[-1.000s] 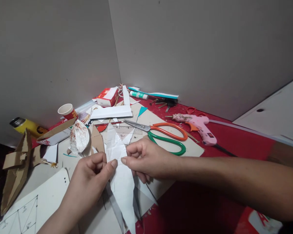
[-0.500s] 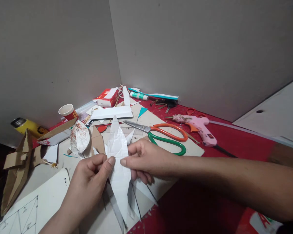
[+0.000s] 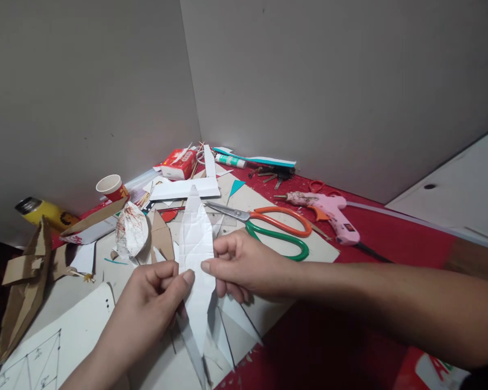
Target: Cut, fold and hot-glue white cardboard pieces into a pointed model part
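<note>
White paper (image 3: 197, 250), creased, tapered, bridges both hands (image 3: 156, 303) (image 3: 248, 265).

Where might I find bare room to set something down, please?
Bare red tabletop shows right of the pink plastic glue gun, beyond the right forearm. It is crowded beyond the hands and their white pointed paper: brown cardboard, white paper strip, orange-and-green-handled metal scissors.

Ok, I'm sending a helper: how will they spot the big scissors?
On the red table, find the pink glue gun. To its left, just beyond the right hand, lie the scissors: one handle orange, the other green, unlike anything around.
</note>
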`<action>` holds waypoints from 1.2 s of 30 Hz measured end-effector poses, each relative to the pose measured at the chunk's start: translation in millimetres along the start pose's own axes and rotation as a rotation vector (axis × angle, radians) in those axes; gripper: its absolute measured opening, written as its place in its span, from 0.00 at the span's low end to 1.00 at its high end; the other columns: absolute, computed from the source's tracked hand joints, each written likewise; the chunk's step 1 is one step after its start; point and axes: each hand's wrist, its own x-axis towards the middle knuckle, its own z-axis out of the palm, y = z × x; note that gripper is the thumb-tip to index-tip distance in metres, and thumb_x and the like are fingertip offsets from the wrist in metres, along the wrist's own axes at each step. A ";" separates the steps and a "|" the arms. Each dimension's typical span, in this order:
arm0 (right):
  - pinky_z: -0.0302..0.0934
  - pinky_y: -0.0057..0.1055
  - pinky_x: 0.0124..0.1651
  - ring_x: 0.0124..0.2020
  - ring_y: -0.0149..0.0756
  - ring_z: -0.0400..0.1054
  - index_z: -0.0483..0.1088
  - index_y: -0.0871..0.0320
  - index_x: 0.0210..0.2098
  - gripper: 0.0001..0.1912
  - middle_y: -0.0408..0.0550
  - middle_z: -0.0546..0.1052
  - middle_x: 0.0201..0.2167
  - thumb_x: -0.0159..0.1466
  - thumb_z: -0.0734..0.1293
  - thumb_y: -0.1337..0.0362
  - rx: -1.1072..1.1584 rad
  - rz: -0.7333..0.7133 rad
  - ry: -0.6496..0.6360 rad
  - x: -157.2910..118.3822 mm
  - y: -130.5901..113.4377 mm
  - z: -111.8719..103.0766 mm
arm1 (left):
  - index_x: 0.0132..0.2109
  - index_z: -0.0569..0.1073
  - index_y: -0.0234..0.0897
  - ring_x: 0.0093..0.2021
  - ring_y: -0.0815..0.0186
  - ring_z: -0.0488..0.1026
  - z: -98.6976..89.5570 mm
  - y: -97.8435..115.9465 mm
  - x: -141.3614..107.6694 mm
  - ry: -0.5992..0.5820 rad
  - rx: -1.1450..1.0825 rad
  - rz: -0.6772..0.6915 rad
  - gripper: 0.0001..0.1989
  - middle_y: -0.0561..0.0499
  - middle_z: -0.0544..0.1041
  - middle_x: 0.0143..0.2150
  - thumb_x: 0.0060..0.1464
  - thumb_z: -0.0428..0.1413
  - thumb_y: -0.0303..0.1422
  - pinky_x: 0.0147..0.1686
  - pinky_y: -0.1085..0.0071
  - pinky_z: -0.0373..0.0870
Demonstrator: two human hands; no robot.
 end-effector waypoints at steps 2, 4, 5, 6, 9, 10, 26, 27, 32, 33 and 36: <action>0.51 0.17 0.10 0.11 0.21 0.58 0.64 0.60 0.21 0.10 0.39 0.72 0.15 0.57 0.65 0.65 0.009 0.010 -0.043 0.3 -0.3 -1.5 | 0.21 0.63 0.38 0.18 0.73 0.54 -0.5 1.9 -2.1 0.020 0.006 0.022 0.23 0.58 0.60 0.16 0.56 0.51 0.49 0.18 0.75 0.50; 0.51 0.17 0.10 0.11 0.21 0.58 0.64 0.60 0.21 0.10 0.39 0.71 0.14 0.56 0.65 0.65 -0.007 0.039 -0.068 0.3 0.1 -0.5 | 0.20 0.59 0.38 0.18 0.73 0.52 3.5 1.9 -2.8 0.079 0.039 0.065 0.22 0.59 0.56 0.16 0.56 0.51 0.47 0.18 0.75 0.50; 0.50 0.17 0.10 0.10 0.21 0.57 0.64 0.60 0.21 0.10 0.38 0.70 0.14 0.56 0.65 0.65 -0.021 0.053 -0.062 0.3 0.6 0.8 | 0.20 0.57 0.39 0.18 0.73 0.51 6.7 1.2 -2.6 0.109 0.065 0.087 0.22 0.59 0.54 0.16 0.56 0.51 0.46 0.18 0.75 0.49; 0.49 0.16 0.10 0.10 0.21 0.57 0.63 0.59 0.21 0.09 0.37 0.70 0.13 0.56 0.65 0.66 -0.035 0.064 -0.037 0.3 1.2 2.5 | 0.20 0.55 0.39 0.18 0.73 0.50 10.3 0.3 -2.1 0.140 0.099 0.116 0.22 0.60 0.53 0.16 0.56 0.51 0.45 0.18 0.75 0.48; 0.48 0.15 0.10 0.10 0.19 0.57 0.61 0.59 0.21 0.09 0.35 0.69 0.14 0.54 0.66 0.69 -0.066 0.058 0.086 0.1 2.9 7.8 | 0.20 0.54 0.40 0.19 0.73 0.49 19.3 -2.7 0.1 0.274 0.220 0.228 0.21 0.59 0.51 0.17 0.55 0.51 0.41 0.19 0.74 0.47; 0.47 0.15 0.10 0.10 0.19 0.56 0.61 0.59 0.21 0.09 0.35 0.69 0.13 0.54 0.66 0.70 -0.070 0.050 0.118 -0.1 3.0 8.7 | 0.20 0.54 0.39 0.19 0.73 0.49 20.5 -3.2 0.8 0.299 0.225 0.237 0.21 0.59 0.51 0.17 0.55 0.51 0.41 0.19 0.74 0.47; 0.48 0.17 0.11 0.10 0.20 0.56 0.64 0.60 0.18 0.09 0.37 0.69 0.13 0.53 0.63 0.68 -0.079 0.137 -0.089 -2.4 0.2 4.3 | 0.20 0.60 0.39 0.18 0.72 0.55 11.3 -3.3 -1.9 0.129 0.205 0.148 0.21 0.57 0.59 0.16 0.58 0.50 0.43 0.19 0.74 0.51; 0.47 0.17 0.11 0.10 0.20 0.56 0.62 0.59 0.18 0.09 0.36 0.69 0.13 0.53 0.63 0.69 -0.087 0.142 -0.058 -2.0 1.3 5.7 | 0.20 0.58 0.39 0.18 0.72 0.53 13.8 -4.5 -1.6 0.185 0.271 0.196 0.21 0.58 0.57 0.16 0.58 0.50 0.42 0.19 0.74 0.50; 0.48 0.17 0.11 0.10 0.21 0.56 0.63 0.59 0.18 0.09 0.36 0.69 0.13 0.53 0.63 0.68 -0.094 0.129 -0.046 -2.4 0.7 7.3 | 0.20 0.56 0.39 0.19 0.72 0.53 13.0 -3.9 -0.8 0.215 0.318 0.183 0.21 0.58 0.55 0.17 0.58 0.48 0.43 0.19 0.73 0.50; 0.48 0.17 0.11 0.10 0.20 0.56 0.64 0.59 0.18 0.09 0.36 0.69 0.13 0.53 0.63 0.68 -0.092 0.125 -0.057 -3.1 -1.0 6.3 | 0.20 0.56 0.39 0.19 0.71 0.53 10.1 -2.2 -1.5 0.169 0.277 0.145 0.22 0.58 0.55 0.16 0.58 0.48 0.45 0.19 0.73 0.51; 0.49 0.17 0.11 0.09 0.21 0.55 0.64 0.59 0.17 0.11 0.36 0.67 0.11 0.55 0.63 0.66 -0.089 0.098 -0.061 -4.6 -5.8 2.7 | 0.20 0.57 0.40 0.19 0.71 0.55 2.5 2.8 -4.8 0.075 0.209 0.106 0.23 0.57 0.57 0.16 0.59 0.46 0.46 0.19 0.74 0.54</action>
